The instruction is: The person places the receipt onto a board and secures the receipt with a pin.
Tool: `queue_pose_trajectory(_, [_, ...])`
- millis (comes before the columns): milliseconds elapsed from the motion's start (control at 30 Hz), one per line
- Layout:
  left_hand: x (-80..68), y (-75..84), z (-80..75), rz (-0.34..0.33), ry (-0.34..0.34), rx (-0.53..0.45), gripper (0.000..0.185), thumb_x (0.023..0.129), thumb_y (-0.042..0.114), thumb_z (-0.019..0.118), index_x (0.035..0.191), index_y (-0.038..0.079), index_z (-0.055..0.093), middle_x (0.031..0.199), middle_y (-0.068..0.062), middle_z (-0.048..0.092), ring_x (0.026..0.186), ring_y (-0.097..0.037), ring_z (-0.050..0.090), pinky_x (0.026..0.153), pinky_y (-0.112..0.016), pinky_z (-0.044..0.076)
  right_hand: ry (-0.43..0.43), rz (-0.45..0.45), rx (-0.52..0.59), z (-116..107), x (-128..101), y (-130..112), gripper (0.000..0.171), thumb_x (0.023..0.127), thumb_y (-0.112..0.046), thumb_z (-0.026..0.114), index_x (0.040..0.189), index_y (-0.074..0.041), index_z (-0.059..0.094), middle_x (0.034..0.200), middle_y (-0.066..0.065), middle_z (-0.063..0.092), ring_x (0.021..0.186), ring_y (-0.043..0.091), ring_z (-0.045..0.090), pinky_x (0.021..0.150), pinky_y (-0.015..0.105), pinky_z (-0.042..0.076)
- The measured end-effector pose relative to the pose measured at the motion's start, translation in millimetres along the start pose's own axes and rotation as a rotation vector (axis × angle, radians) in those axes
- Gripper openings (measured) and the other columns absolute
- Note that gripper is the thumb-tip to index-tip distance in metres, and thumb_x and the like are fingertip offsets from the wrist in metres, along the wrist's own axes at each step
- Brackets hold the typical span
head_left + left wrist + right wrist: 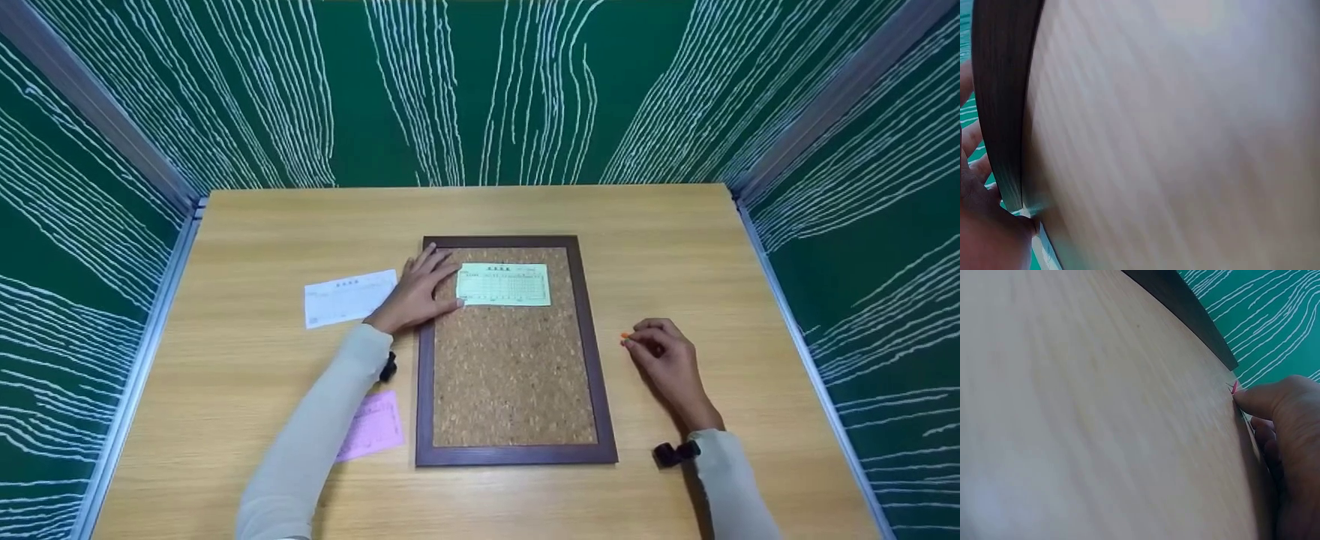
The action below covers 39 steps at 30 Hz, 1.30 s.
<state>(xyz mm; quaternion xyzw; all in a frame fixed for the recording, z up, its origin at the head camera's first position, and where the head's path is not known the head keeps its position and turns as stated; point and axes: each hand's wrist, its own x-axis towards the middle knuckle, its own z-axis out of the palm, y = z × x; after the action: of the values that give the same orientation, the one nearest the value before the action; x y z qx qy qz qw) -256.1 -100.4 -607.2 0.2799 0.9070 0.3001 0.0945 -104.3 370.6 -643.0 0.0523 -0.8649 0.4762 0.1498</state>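
Flat, straight fingers of the left hand (420, 292) are pressed on the green slip's (503, 284) left edge, on the cork board (510, 375). An orange pushpin (624, 338) is pinched by the right hand (664, 356) just beside the board, above the wooden table (262, 225).

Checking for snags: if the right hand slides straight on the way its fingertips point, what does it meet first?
Probably the cork board's dark frame: the right hand, pinching an orange pushpin, points left across bare table toward it.

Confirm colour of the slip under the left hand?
Pale green slip, clearest in the head view.
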Motion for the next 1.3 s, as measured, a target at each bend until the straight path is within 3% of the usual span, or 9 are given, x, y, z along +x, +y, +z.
queue_pose_trajectory(567, [-2.4,-5.0,1.6,-0.01,0.007,-0.007,0.08,0.103,0.054,0.073,0.169,0.018,0.047,0.182,-0.005,0.025,0.172,-0.027,-0.002,0.135,-0.063,-0.001,-0.026,0.005,0.0,2.3,0.1,0.8,0.006,0.097,0.004,0.082,0.098,-0.001,0.083,0.119,0.018,0.07,0.098,0.004,0.065,0.079,0.009,0.05])
queue_pose_trajectory(933, [-2.1,-3.1,0.1,-0.009,0.001,-0.015,0.08,0.103,0.053,0.073,0.169,0.018,0.046,0.183,-0.004,0.024,0.172,-0.027,-0.003,0.135,-0.062,-0.002,-0.01,0.042,0.044,-0.2,1.6,-9.2,0.005,0.096,0.006,0.081,0.099,0.001,0.083,0.119,0.021,0.071,0.101,0.009,0.065,0.084,0.009,0.049])
queue_pose_trajectory(1100, [0.4,-1.0,-0.3,-0.003,-0.006,-0.017,0.081,0.102,0.054,0.073,0.169,0.018,0.046,0.183,-0.003,0.023,0.172,-0.027,-0.003,0.135,-0.062,-0.002,-0.011,0.083,0.03,-3.6,6.5,-15.9,0.003,0.099,0.003,0.079,0.101,0.003,0.082,0.119,0.018,0.072,0.094,0.008,0.064,0.078,0.009,0.049])
queue_pose_trajectory(1300, [-0.5,-1.0,0.7,-0.014,0.002,-0.022,0.08,0.102,0.052,0.075,0.169,0.017,0.047,0.183,-0.004,0.024,0.172,-0.027,-0.003,0.135,-0.062,-0.003,-0.016,0.066,0.023,0.3,16.2,-19.7,0.005,0.098,0.007,0.078,0.101,0.004,0.081,0.12,0.02,0.072,0.089,0.009,0.063,0.074,0.008,0.048])
